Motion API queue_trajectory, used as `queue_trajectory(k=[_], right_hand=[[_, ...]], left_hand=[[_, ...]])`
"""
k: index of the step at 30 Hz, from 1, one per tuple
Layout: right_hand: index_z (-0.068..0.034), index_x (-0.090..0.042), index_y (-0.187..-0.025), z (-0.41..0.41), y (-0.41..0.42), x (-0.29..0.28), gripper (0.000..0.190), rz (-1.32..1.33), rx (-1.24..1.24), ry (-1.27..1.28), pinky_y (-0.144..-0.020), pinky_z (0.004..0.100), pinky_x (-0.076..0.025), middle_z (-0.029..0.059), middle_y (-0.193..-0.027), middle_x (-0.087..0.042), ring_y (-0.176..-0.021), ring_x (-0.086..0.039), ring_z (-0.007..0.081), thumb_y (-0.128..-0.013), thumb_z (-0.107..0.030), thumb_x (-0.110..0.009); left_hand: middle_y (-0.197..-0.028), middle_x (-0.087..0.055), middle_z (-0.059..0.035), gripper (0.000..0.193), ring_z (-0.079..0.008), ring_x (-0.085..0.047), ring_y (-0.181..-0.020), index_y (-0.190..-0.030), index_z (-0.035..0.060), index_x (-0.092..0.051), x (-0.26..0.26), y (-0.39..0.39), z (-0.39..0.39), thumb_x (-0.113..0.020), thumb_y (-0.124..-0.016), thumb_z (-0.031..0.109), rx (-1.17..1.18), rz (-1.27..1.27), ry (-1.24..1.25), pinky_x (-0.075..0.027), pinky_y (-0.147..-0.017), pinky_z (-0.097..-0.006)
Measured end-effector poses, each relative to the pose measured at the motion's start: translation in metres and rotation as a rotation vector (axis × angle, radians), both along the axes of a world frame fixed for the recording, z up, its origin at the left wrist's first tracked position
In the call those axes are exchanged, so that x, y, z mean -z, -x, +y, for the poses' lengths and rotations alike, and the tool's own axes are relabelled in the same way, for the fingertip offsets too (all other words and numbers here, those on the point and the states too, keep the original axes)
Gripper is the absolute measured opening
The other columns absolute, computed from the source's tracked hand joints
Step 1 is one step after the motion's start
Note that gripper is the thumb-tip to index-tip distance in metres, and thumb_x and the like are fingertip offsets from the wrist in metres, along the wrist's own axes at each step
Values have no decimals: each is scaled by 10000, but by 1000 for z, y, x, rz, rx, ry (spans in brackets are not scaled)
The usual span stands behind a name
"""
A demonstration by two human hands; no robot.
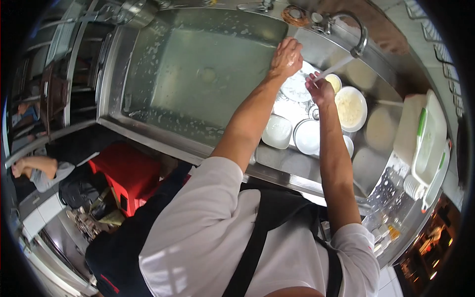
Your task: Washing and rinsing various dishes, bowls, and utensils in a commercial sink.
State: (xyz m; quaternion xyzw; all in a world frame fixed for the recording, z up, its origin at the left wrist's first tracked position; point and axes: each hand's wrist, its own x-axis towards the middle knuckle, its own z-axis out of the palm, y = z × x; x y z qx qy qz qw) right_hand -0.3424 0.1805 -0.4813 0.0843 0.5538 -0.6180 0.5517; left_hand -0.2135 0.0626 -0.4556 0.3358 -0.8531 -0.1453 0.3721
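Note:
Water runs from a curved metal faucet [359, 46] towards my right hand [320, 88], whose fingers are spread and hold nothing. My left hand [288, 57], wet and with its fingers curled, is over the divider between two steel basins; whether it holds anything is hidden. Beneath both hands lies a round, shiny plate [297, 87] in the right basin. Around it are a small bowl with yellowish contents [333, 83], a larger white bowl with pale bits in it [349, 107], a squarish white dish [277, 131] and a round white bowl [307, 137].
The large left basin [207, 74] holds cloudy water with foam. A white and green plastic tub [430, 141] stands on the right ledge beside stacked white cups [413, 187]. Low on the left is a red plastic stool [126, 174]. Another person's arm [37, 167] shows at far left.

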Motion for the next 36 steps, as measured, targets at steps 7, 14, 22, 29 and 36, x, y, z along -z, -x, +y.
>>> queue_trajectory(k=[7,14,22,29,36], right_hand=[[34,-451,-1211,24,-7,-14,337,-54,-60,44,-827,358,-508,168,-1077,-577,-946,-586,255,-938,-131,-340],[62,-559,-1065,21,-7,-17,244,102,-45,20,-734,302,-557,144,-903,-650,-778,-646,215,-907,-92,-455],[37,-522,-1030,-10,3,-8,254,-75,134,98,-817,335,-532,151,-964,-597,-852,-610,233,-951,-99,-323],[52,-577,-937,-52,16,-37,219,-123,385,310,-668,365,-527,150,-841,-599,-731,-609,259,-889,-86,-413],[11,-608,-943,-17,-6,-57,252,201,244,205,-664,308,-465,89,-857,-604,-704,-569,186,-909,-194,-466]], left_hand=[[-1077,-582,-128,270,-302,-506,-1082,-963,47,-600,12,13,-8,-609,-695,83,-10,62,6,-426,-911,-419],[-906,-626,-98,220,-236,-604,-845,-1038,25,-595,42,-54,-25,-583,-818,28,-485,925,-783,-497,-760,-351],[-815,-615,-49,187,-167,-606,-771,-1036,-15,-598,-6,4,-20,-573,-864,56,-20,978,-1381,-482,-701,-257],[-885,-640,-62,221,-117,-587,-789,-1010,-51,-611,-48,62,27,-527,-913,128,221,534,-1078,-479,-701,-244],[-809,-604,-41,191,-100,-538,-683,-968,-29,-617,-33,70,49,-525,-902,126,99,430,-1159,-433,-555,-239]])
